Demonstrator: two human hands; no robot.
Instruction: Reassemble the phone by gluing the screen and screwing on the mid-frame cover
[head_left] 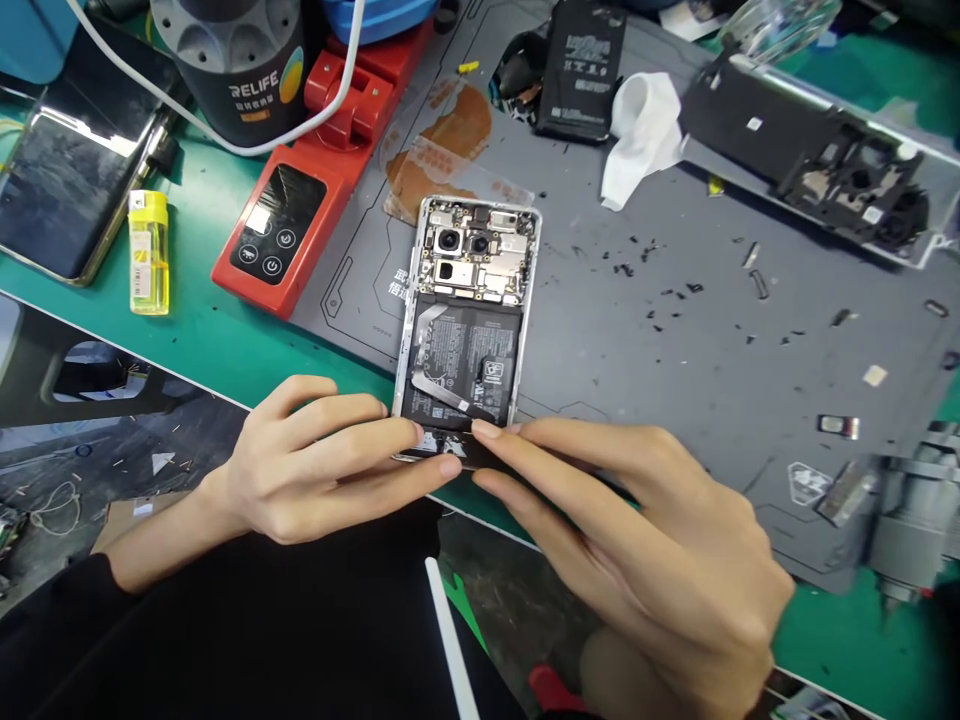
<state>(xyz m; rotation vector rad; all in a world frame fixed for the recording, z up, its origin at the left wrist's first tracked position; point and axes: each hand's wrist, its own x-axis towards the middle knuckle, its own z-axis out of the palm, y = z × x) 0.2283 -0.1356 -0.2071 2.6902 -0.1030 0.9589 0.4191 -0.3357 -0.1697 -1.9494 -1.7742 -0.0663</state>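
An opened smartphone [469,320] lies back-up on a grey work mat [637,340], its battery, cameras and circuit board exposed. My left hand [322,455] rests at the phone's bottom left corner, fingers closed together and pressing on its lower edge. My right hand [637,530] comes in from the right, with thumb and forefinger pinched against the same bottom edge. Both sets of fingertips almost meet over the phone's lower end, hiding that part.
A red device with buttons [274,235], a yellow lighter [148,252] and another phone [75,170] lie at left on the green bench. A loose battery [581,70], white cloth [637,130], a dismantled back cover [817,160] and several small black scraps sit farther back.
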